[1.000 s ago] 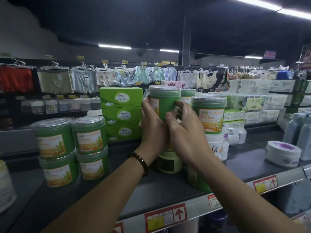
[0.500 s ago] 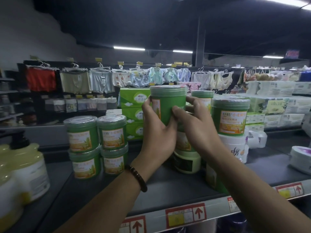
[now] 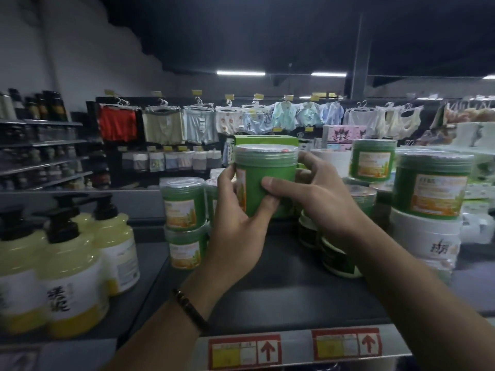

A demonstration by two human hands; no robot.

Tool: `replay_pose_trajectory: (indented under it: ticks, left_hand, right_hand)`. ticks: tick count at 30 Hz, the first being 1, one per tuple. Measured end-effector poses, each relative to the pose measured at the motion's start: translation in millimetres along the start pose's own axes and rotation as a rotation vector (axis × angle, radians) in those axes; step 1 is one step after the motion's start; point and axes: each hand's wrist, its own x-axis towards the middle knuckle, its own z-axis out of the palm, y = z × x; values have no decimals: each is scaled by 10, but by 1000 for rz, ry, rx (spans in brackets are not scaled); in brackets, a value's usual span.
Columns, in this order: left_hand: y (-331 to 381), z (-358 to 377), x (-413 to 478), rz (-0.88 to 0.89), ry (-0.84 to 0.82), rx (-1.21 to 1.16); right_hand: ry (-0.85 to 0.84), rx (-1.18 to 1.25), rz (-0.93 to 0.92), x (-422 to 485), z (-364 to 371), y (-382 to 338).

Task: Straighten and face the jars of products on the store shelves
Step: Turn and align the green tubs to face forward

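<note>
Both hands, left (image 3: 235, 236) and right (image 3: 318, 199), grip a green jar (image 3: 263, 180) above the shelf (image 3: 281, 298) (label turned left), fingers curled around it, between stacked jars (image 3: 183, 204).

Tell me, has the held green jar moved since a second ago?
Yes. The green jar has shifted left, away from the right jar stack and towards the left jar stack.

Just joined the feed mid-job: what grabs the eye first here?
A green jar dead centre, gripped by the left hand and right hand, its orange label turned leftward, not facing out. Yellow pump bottles crowd the left; a second green jar sits on a white tub at right.
</note>
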Motion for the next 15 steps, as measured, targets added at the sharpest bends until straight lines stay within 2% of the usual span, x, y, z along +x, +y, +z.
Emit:
replay_pose_trajectory:
  ticks: [8,15]
  left_hand:
    - [49,-449,-148,-35,16,84]
    - [23,-763,-305,-70,41,281]
  right_hand:
    - [1,69,5,0,400,109]
    - [-24,82,13,-30,710,324]
